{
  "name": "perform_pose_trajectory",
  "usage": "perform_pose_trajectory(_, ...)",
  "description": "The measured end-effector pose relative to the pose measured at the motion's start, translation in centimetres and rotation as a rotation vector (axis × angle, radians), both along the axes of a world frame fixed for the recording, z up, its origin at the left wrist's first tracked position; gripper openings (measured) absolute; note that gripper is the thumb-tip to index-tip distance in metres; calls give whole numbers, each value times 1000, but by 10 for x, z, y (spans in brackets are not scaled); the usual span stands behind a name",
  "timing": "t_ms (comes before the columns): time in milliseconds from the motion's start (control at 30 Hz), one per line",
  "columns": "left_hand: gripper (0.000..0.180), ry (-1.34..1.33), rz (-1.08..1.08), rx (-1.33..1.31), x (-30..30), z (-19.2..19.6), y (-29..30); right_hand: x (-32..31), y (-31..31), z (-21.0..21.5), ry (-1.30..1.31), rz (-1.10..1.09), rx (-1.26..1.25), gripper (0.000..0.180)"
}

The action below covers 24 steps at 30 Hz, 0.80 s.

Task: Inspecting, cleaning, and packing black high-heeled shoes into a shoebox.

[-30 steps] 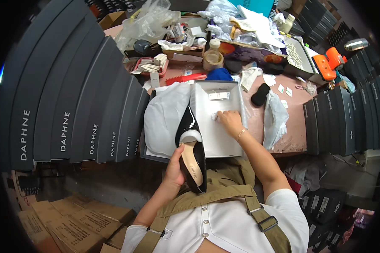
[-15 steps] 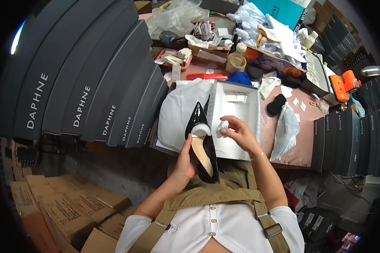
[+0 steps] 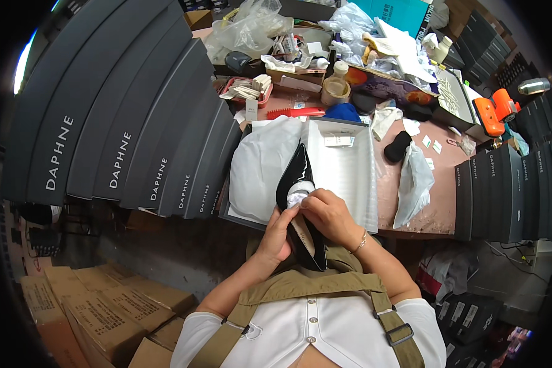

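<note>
Since the earlier head view, the right hand (image 3: pixel 328 214) has come from over the open box (image 3: pixel 345 172) to the black shoe (image 3: pixel 295 167). Its fingers are narrow, pinching a white wad (image 3: pixel 295 199) at the shoe's opening. Left hand (image 3: pixel 275 238) holds the shoe, toe near twelve o'clock, crossing the box's near edge. Grey boxes (image 3: pixel 184 122) crowd ten o'clock; at three o'clock, bare table (image 3: pixel 443 202) gives more room.

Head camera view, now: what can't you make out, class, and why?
All in the head view:
Shoe, toe inside: hidden by white wad.
Shoe's middle: partly behind left hand and right hand.
Anything under white paper: covered.
Teal box: cut off by top edge.
Small packet's print: too small.
</note>
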<state>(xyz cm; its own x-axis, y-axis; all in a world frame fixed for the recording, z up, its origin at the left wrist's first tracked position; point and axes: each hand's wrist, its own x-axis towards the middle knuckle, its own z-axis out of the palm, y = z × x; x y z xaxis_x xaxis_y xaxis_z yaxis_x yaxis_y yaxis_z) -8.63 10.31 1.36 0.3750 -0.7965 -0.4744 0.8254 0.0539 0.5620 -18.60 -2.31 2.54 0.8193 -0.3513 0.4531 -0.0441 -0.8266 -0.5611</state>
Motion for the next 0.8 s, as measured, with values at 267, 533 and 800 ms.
perform_pose_trajectory(267, 48, -8, -147, -49, -10, 6, -3, -6, -8, 15, 95, -190, 171, 36)
perform_pose_trajectory(533, 50, -87, -74, -18, -25, 9, -13, 11, -33, 14, 104, -120, 432, 89)
perform_pose_trajectory(800, 55, 749, -255, -469, 65, 3, -15, -31, -13, 19, 1, 109, 700, 91)
